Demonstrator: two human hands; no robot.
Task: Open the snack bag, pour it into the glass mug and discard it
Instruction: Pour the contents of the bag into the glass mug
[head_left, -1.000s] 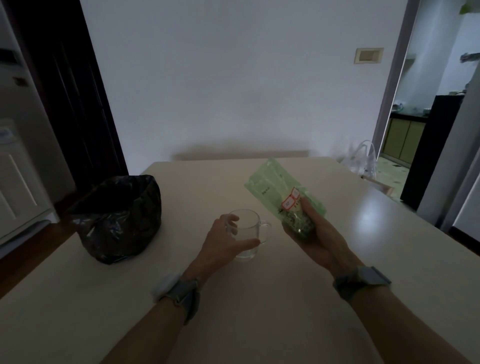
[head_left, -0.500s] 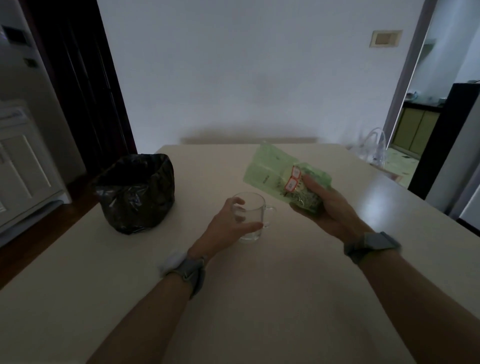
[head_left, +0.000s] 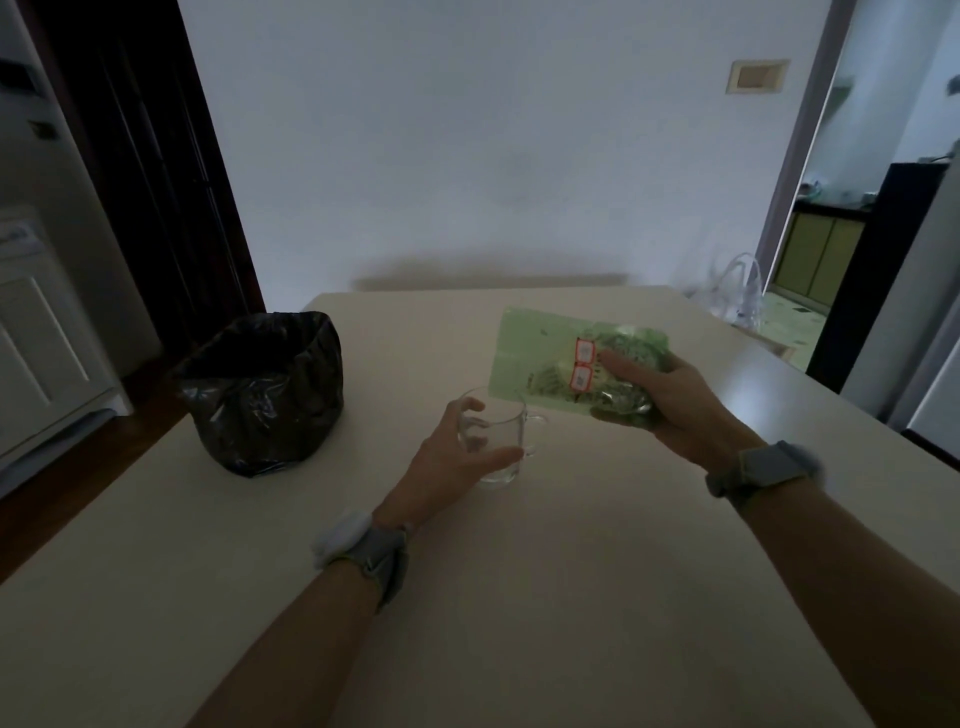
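Head view: snack bag (head_left: 545, 353) tipped toward glass mug (head_left: 498, 441).
Right hand (head_left: 670, 400) clamps the bag, long axis near-level, pointing frame-left; left hand (head_left: 447, 462) fingers wrap the mug.

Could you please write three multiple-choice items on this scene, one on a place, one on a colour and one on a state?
1. Where does the black bin bag sit relative to the mug?
A. To its left on the table
B. To its right on the table
C. On the floor

2. What colour is the snack bag?
A. Blue
B. Green
C. Orange

3. What state is the mug in?
A. Lying on its side
B. Full of snacks
C. Upright and empty

Answers:
1. A, the bin bag stands on the table, left of the mug.
2. B, the snack bag in the right hand is pale green with two red-edged labels.
3. C, the mug stands upright in the left hand, and the clear glass shows nothing inside.
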